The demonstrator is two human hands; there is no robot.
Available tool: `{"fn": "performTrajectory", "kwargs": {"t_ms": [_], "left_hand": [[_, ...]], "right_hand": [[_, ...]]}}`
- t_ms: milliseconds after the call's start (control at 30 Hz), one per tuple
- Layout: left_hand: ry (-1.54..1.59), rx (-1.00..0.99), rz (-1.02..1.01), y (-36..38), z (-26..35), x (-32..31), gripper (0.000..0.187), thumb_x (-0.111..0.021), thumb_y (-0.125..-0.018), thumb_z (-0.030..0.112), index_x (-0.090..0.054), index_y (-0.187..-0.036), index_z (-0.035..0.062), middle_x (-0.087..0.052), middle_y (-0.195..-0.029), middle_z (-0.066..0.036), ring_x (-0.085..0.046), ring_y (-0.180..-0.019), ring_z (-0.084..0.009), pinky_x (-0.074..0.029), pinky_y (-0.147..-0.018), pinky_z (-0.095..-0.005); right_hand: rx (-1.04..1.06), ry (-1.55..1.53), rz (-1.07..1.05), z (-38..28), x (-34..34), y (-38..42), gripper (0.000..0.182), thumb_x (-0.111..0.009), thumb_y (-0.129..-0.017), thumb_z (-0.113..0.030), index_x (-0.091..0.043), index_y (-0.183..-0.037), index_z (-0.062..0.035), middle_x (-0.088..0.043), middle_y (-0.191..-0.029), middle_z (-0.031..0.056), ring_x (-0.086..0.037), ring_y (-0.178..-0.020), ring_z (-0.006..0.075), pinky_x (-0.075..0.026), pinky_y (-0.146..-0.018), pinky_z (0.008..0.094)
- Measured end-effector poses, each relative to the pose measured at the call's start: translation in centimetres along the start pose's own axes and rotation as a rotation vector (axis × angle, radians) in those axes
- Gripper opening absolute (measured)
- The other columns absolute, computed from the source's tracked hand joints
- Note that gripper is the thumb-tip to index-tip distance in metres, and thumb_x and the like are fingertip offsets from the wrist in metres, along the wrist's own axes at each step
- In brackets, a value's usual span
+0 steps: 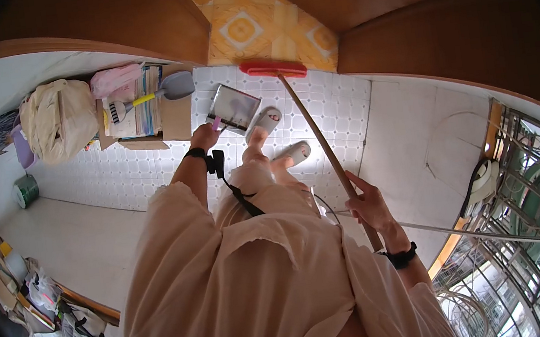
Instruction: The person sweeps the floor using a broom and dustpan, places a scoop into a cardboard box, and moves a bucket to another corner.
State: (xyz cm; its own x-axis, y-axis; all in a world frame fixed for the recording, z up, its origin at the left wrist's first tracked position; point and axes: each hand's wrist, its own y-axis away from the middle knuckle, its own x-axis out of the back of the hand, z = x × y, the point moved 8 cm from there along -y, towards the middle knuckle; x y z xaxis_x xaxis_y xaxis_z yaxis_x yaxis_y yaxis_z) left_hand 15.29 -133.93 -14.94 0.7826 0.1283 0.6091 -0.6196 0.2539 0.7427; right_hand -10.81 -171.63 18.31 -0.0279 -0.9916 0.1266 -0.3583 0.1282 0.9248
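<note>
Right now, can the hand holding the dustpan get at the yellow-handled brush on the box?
Probably not as things stand: the left hand is full with the dustpan, and the brush lies apart on the box, though nothing blocks the way.

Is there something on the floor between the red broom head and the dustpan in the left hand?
Nothing visible: bare white tiles lie between the broom head and the dustpan. The slippered feet stand nearer, beside that gap.

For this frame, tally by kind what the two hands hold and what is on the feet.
Dustpans: 1, metal dustpan held by the left hand
Brooms: 1, red-headed broom, its wooden handle gripped by the right hand
Slippers: 2, slipper and slipper on the tiled floor
Total: 4
</note>
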Motion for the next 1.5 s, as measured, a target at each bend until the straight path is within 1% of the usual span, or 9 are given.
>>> {"fn": "performTrajectory", "kwargs": {"t_ms": [333, 500, 733, 900, 1000, 1133, 1333, 1400, 1500], "left_hand": [[0.147, 0.101, 0.013, 2.8, -1.5, -0.1, 0.047, -0.063, -0.086, 0.043, -0.066, -0.109, 0.0021, -0.070, -0.104, -0.022, -0.067, -0.099, -0.0380, -0.053, -0.087, -0.0461], [0.171, 0.139, 0.053, 2.8, -3.1, 0.7, 0.045, -0.061, -0.087, 0.043, -0.066, -0.107, 0.0029, -0.070, -0.102, -0.022, -0.067, -0.098, -0.0398, -0.053, -0.086, -0.0478], [0.201, 0.188, 0.074, 2.0, -4.7, 1.4, 0.043, -0.062, -0.088, 0.042, -0.066, -0.107, 0.0035, -0.071, -0.103, -0.021, -0.068, -0.098, -0.0384, -0.053, -0.087, -0.0468], [0.175, 0.221, 0.039, 1.2, -4.5, 1.3, 0.039, -0.063, -0.091, 0.039, -0.066, -0.112, 0.0071, -0.069, -0.112, -0.017, -0.065, -0.107, -0.0372, -0.051, -0.092, -0.0474], [0.158, 0.186, 0.024, 0.8, -5.0, 0.5, 0.041, -0.063, -0.090, 0.038, -0.065, -0.113, 0.0041, -0.069, -0.112, -0.021, -0.065, -0.108, -0.0384, -0.051, -0.093, -0.0479], [0.234, 0.178, -0.042, -0.8, -6.9, -3.0, 0.040, -0.060, -0.088, 0.039, -0.068, -0.107, 0.0037, -0.070, -0.103, -0.023, -0.066, -0.102, -0.0412, -0.052, -0.091, -0.0499], [0.334, 0.220, 0.067, 2.2, -5.7, -2.5, 0.052, -0.064, -0.086, 0.035, -0.060, -0.131, 0.0091, -0.074, -0.080, -0.010, -0.064, -0.053, -0.0172, -0.053, -0.050, -0.0314], [0.390, 0.189, 0.058, 2.9, -5.8, -3.2, 0.058, -0.064, -0.085, 0.036, -0.057, -0.135, 0.0090, -0.074, -0.082, -0.009, -0.064, -0.052, -0.0182, -0.052, -0.050, -0.0332], [0.246, 0.054, 0.103, 3.7, -6.8, -3.6, 0.059, -0.067, -0.084, 0.039, -0.059, -0.132, 0.0063, -0.074, -0.098, -0.015, -0.071, -0.081, -0.0271, -0.055, -0.071, -0.0376]], "right_hand": [[0.305, 0.086, 0.065, -10.6, -4.9, -20.0, 0.072, -0.060, -0.090, -0.022, -0.031, -0.156, -0.0166, -0.067, -0.073, 0.0059, -0.065, -0.063, 0.0151, -0.054, -0.058, 0.0310], [0.314, 0.728, 0.169, -6.1, -9.0, -23.9, 0.076, -0.051, -0.093, -0.029, -0.013, -0.159, -0.0211, -0.071, -0.098, 0.0230, -0.068, -0.088, 0.0456, -0.054, -0.083, 0.0543], [0.279, 1.001, 0.046, -2.6, -4.6, -16.8, 0.078, -0.053, -0.091, -0.023, -0.014, -0.158, -0.0214, -0.071, -0.093, 0.0233, -0.069, -0.086, 0.0438, -0.054, -0.080, 0.0550], [0.192, 0.934, 0.053, -3.6, -0.9, -10.3, 0.066, -0.056, -0.091, -0.026, -0.032, -0.154, -0.0283, -0.071, -0.087, 0.0194, -0.070, -0.083, 0.0406, -0.054, -0.079, 0.0519], [0.106, 0.834, 0.079, -7.5, 0.9, -6.1, 0.054, -0.061, -0.090, -0.032, -0.052, -0.143, -0.0276, -0.070, -0.075, 0.0131, -0.070, -0.074, 0.0312, -0.055, -0.073, 0.0423], [0.130, 0.609, 0.065, -7.8, 5.5, -6.9, 0.050, -0.063, -0.094, -0.029, -0.054, -0.143, -0.0236, -0.063, -0.064, 0.0025, -0.060, -0.056, 0.0121, -0.051, -0.054, 0.0311], [0.252, 0.640, -0.020, -11.2, 9.1, -10.4, 0.053, -0.066, -0.091, -0.021, -0.054, -0.142, -0.0128, -0.061, -0.072, 0.0020, -0.055, -0.057, 0.0097, -0.049, -0.051, 0.0275], [0.341, 0.704, 0.020, -10.1, 10.6, -12.1, 0.051, -0.060, -0.096, -0.024, -0.051, -0.146, -0.0169, -0.058, -0.072, 0.0009, -0.052, -0.056, 0.0070, -0.045, -0.049, 0.0250], [0.405, 0.764, -0.042, -10.5, 11.7, -13.2, 0.052, -0.063, -0.090, -0.023, -0.055, -0.139, -0.0077, -0.059, -0.068, 0.0025, -0.055, -0.056, 0.0103, -0.046, -0.050, 0.0274]]}}
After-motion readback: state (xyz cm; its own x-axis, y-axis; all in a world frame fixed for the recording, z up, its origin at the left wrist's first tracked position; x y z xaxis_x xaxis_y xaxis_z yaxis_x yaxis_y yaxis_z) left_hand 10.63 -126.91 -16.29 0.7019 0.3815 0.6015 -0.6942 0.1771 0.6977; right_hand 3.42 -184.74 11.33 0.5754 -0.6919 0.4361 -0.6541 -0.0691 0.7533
